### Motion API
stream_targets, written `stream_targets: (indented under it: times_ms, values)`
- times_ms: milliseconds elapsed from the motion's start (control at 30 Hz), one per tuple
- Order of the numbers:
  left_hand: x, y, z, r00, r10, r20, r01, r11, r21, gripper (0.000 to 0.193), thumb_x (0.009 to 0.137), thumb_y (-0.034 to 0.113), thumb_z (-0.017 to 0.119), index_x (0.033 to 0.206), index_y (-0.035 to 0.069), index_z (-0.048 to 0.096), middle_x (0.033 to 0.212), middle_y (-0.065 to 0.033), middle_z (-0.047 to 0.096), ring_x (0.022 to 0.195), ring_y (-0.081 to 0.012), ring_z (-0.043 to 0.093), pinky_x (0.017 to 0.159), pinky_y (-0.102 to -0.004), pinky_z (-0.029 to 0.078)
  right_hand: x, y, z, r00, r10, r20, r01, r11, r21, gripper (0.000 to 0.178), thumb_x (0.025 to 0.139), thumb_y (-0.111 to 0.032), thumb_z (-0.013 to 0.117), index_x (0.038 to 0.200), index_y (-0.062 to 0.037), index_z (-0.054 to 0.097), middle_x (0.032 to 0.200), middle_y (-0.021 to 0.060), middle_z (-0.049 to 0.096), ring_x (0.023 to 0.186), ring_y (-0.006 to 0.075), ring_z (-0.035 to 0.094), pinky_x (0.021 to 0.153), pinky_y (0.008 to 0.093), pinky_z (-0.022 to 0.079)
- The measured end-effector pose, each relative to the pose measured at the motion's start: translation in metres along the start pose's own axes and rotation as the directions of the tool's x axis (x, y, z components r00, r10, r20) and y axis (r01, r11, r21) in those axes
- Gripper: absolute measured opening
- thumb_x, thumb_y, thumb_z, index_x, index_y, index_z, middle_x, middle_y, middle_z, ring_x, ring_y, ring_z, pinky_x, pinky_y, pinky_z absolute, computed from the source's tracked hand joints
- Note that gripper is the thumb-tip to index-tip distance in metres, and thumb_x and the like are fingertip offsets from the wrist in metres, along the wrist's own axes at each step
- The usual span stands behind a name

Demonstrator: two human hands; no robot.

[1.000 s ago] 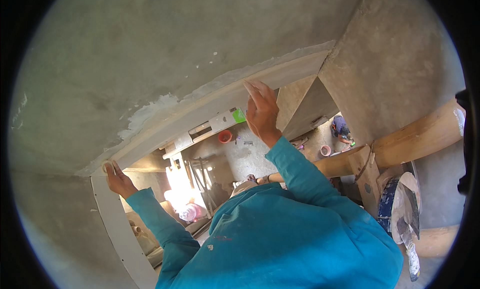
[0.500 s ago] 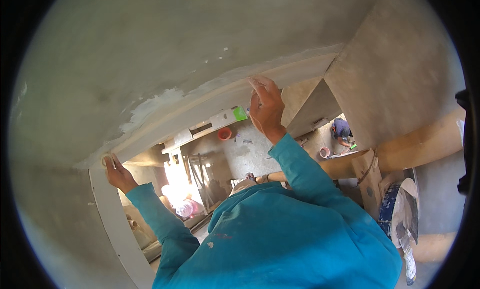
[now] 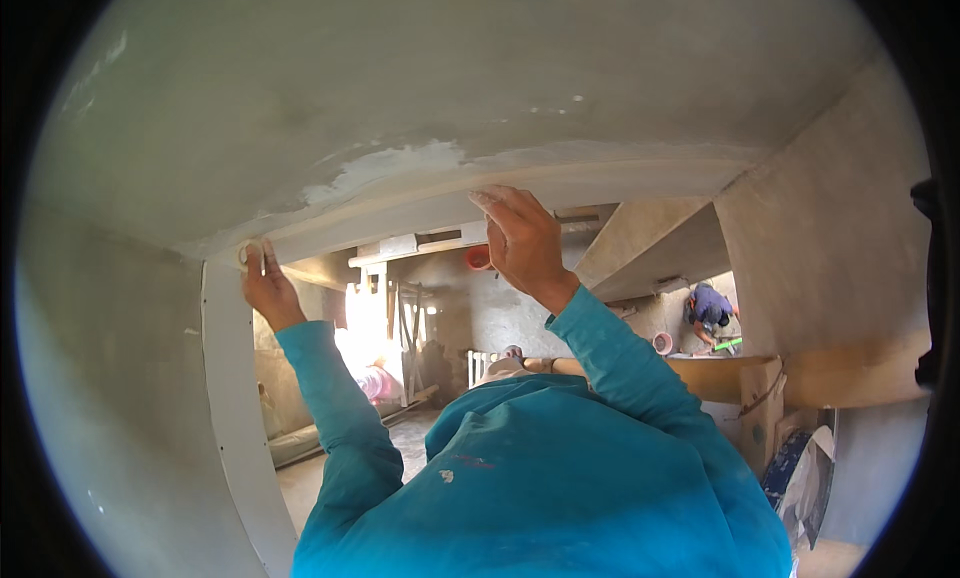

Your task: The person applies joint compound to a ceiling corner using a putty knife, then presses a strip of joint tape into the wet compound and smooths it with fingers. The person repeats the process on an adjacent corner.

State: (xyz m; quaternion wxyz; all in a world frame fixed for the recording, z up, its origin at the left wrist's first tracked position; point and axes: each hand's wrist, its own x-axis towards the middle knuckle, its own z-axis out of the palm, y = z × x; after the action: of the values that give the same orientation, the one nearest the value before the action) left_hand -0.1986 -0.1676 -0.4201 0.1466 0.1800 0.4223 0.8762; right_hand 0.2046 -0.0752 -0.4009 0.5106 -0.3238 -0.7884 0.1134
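A pale concrete beam edge (image 3: 400, 216) with a whitish smoothed band runs across in front of me, overhead. My left hand (image 3: 272, 290) is raised to the beam's left corner, its fingers closed on a small pale ring that looks like a roll of tape (image 3: 245, 252). Farther right, my right hand (image 3: 530, 246) touches the same edge with its fingertips bunched together and whitened by dust. Whatever may be between those fingers is hidden. Above the edge spreads a lighter patch of filler (image 3: 385, 168).
A white perforated strip (image 3: 232, 378) lines the left wall's corner. Far below are a red bucket (image 3: 479, 257) and a crouching person (image 3: 710, 308) beside a pinkish bucket (image 3: 662, 343). A wooden beam (image 3: 690, 378) passes at right, near a dark container (image 3: 790, 463).
My right hand has slid left along the beam edge, closer to my left hand. The left hand stays at the corner with the ring. My view has tilted and shifted.
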Motion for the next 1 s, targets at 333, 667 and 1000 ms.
stream_targets:
  times_ms: [333,667,1000]
  values:
    - [-0.006,-0.003,0.009,0.999,-0.024,-0.021,0.021,0.988,-0.156,0.032,0.098,-0.002,0.064,0.123,-0.014,0.046,0.122,-0.0179,0.055,0.114,-0.0272,0.062,0.108,-0.0439,0.058,0.018,-0.025,0.034,0.985,-0.095,0.147,0.082,0.993,0.09,0.033,0.085,0.002,0.065,0.116,-0.0026,0.071,0.113,0.0136,0.07,0.102,0.0334,0.067,0.083,0.043,0.057]
    - [-0.005,-0.012,0.007,0.998,-0.022,-0.052,0.011,0.978,-0.208,0.033,0.098,-0.001,0.065,0.124,-0.01,0.047,0.125,-0.0174,0.055,0.115,-0.0272,0.061,0.109,-0.0457,0.057,0.032,-0.049,0.061,0.959,-0.078,0.272,0.018,0.976,0.217,0.03,0.088,0.0,0.063,0.117,-0.0017,0.07,0.111,0.014,0.069,0.101,0.0347,0.066,0.085,0.0441,0.056]
    - [-0.006,-0.014,0.006,0.994,-0.038,-0.098,0.018,0.981,-0.196,0.023,0.098,0.004,0.068,0.116,-0.005,0.057,0.118,-0.014,0.062,0.112,-0.026,0.065,0.107,-0.0473,0.057,0.049,-0.074,0.084,0.894,-0.166,0.416,0.051,0.96,0.274,0.027,0.091,-0.001,0.061,0.117,-0.0021,0.07,0.116,0.015,0.068,0.104,0.0359,0.066,0.089,0.0446,0.055]
